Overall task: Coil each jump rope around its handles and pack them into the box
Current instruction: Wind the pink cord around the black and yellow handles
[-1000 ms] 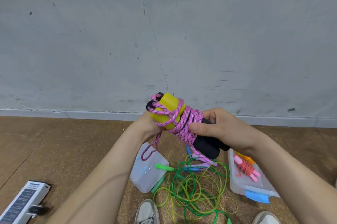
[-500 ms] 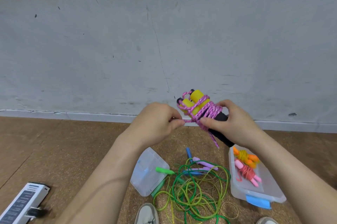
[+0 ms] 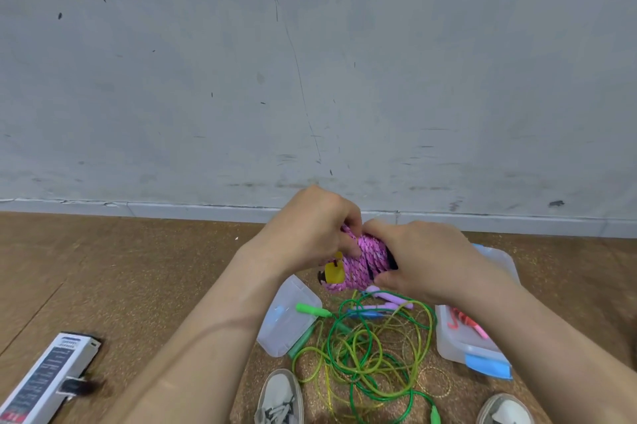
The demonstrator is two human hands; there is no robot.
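Note:
A pink braided jump rope [image 3: 366, 263] is wound tight around its yellow-and-black handles, and both hands grip it in mid-air. My left hand [image 3: 310, 230] pinches the coil from the left, fingers pressed into the wraps. My right hand [image 3: 418, 261] clasps the black handle end from the right. A clear plastic box [image 3: 458, 342] with a blue latch lies on the floor at lower right, holding a coiled pink-red rope [image 3: 467, 322]. Its lid [image 3: 286, 316] lies at the left. Loose green and yellow ropes [image 3: 362, 351] are tangled between them.
Purple and blue handles [image 3: 386, 301] lie at the top of the tangle. A white carton with black print [image 3: 44, 379] lies on the cork floor at lower left. Two grey shoes [image 3: 281, 397] show at the bottom edge. A grey wall stands close ahead.
The bundle has come down and turned so its yellow end faces lower left. My left hand moved right from pulling the rope's tail onto the coil itself, and both hands now close together around it.

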